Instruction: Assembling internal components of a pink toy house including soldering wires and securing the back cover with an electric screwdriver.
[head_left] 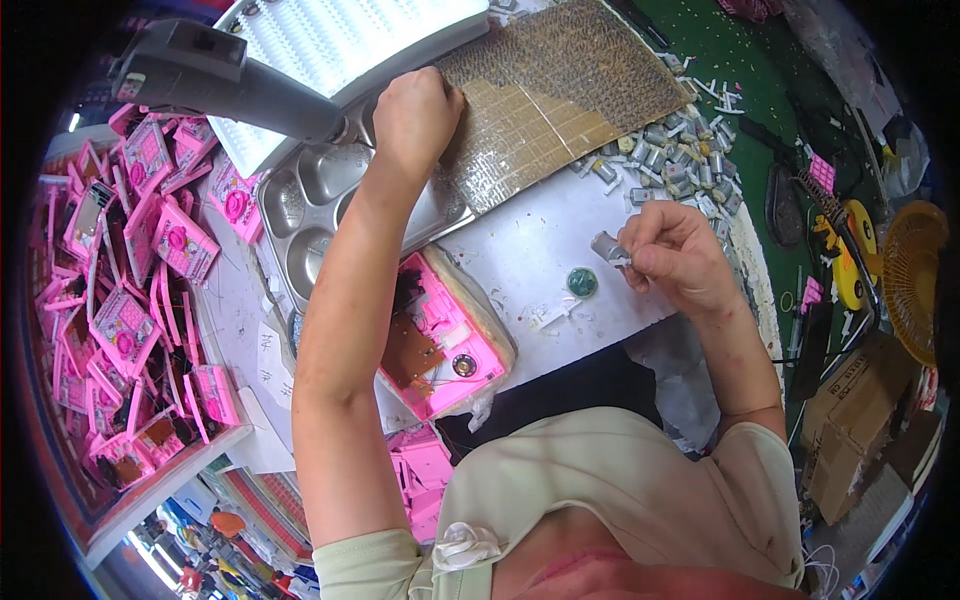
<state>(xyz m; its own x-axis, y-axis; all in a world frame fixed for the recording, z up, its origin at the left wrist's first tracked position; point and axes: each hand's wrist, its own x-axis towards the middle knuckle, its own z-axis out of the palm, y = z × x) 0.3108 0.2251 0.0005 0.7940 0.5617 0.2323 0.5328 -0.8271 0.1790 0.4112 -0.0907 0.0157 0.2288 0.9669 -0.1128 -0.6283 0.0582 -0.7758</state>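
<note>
My right hand (680, 258) pinches a small silver motor (607, 246) over the white work surface. Just below it lies a small round green container (581, 282), with a little white plastic piece (563, 312) beside it. My left hand (415, 115) is closed in a fist over the steel compartment tray (290, 205), near the brown cardboard sheet (520, 125); whatever its fingers hold is hidden. Below my left forearm rests an opened pink toy casing (475, 350) with a brown circuit board and a small round speaker.
Pink toy casings (140, 300) are heaped at the left. Loose motors (685, 165) lie in a pile beyond my right hand. A grey tube-like arm (260, 95) reaches over a white ridged tray (340, 40). Cardboard boxes (850, 420) and an amber basket (912, 280) stand far right.
</note>
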